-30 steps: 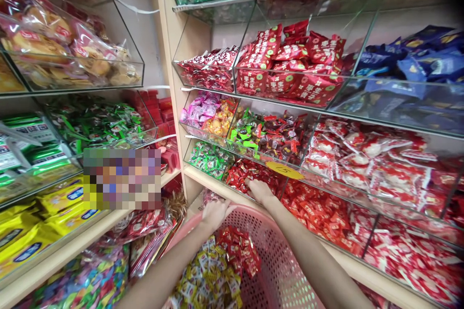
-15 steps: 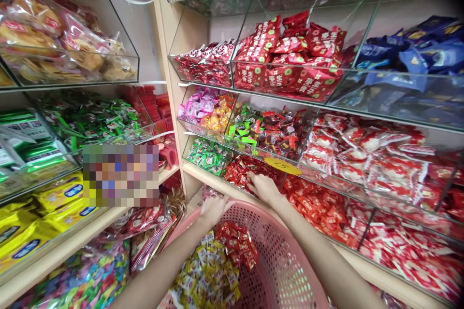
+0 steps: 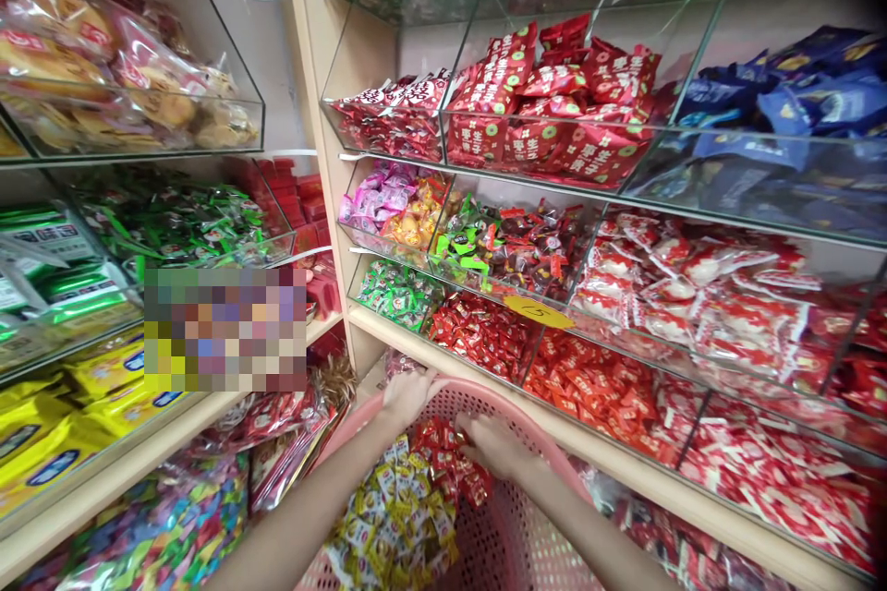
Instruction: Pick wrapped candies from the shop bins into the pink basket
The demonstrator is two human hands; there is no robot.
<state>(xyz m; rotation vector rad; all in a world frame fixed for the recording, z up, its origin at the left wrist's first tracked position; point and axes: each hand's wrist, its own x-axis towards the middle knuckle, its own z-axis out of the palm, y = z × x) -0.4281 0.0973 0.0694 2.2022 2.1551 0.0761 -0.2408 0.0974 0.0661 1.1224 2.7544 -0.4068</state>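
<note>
My left hand (image 3: 407,395) is closed over the far rim of a pink plastic basket (image 3: 547,517) with a perforated wall. Inside the basket, my right hand (image 3: 491,443) is low over the red wrapped candies (image 3: 443,454), its fingers curled down against them. How many candies are in those fingers is hidden by the hand. Yellow-and-white wrapped candies (image 3: 394,517) fill the near left part of the basket, beside the red ones. Just beyond the basket is a shelf bin of dark red wrapped candies (image 3: 478,332).
A wooden shelf edge (image 3: 443,353) runs close behind the basket. Clear bins hold green candies (image 3: 394,294), orange-red candies (image 3: 596,388) and red-and-white packets (image 3: 699,277). A yellow price tag (image 3: 538,312) hangs there. Yellow packs (image 3: 55,443) line the left shelf.
My right hand has moved from the dark red candy bin down and back into the basket, over the red candies. My left hand stays on the rim.
</note>
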